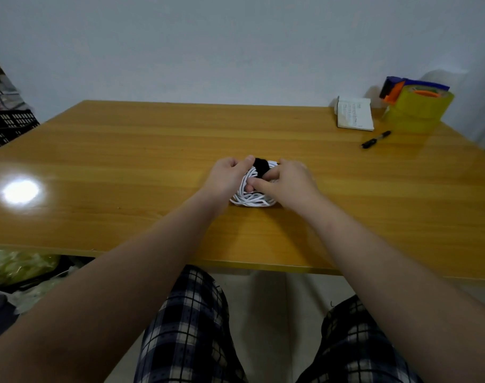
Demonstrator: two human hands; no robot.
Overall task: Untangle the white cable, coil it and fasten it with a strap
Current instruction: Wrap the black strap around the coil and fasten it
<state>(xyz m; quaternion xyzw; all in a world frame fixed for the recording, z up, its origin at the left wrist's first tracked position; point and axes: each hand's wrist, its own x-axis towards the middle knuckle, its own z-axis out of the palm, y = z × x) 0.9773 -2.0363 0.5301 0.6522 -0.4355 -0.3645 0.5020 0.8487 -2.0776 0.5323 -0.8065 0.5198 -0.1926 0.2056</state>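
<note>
From the head camera I see the thin white cable [249, 199] already wound into a loose round coil, lying flat on the glossy yellow-brown wooden desk [125, 161]. A wide black fabric strap [261, 167] crosses the coil's far edge.

My left hand [226, 175] sits at the coil's left side, fingers curled and thumb pinching the strap's end. My right hand [287, 183] is at the coil's right side, thumb hooked into the middle and fingers curled over the cable by the strap, gripping the bundle.

I judge the untangling and coiling done and the fastening step in hand. Whether the strap is already closed I cannot tell. The next move calls for pulling it snug round all the turns and pressing its end down without any loops slipping out.

Well beyond the coil to the right lie a black marker pen [376, 139], a white printed booklet [354, 114] and a yellow tape dispenser [419, 106].
</note>
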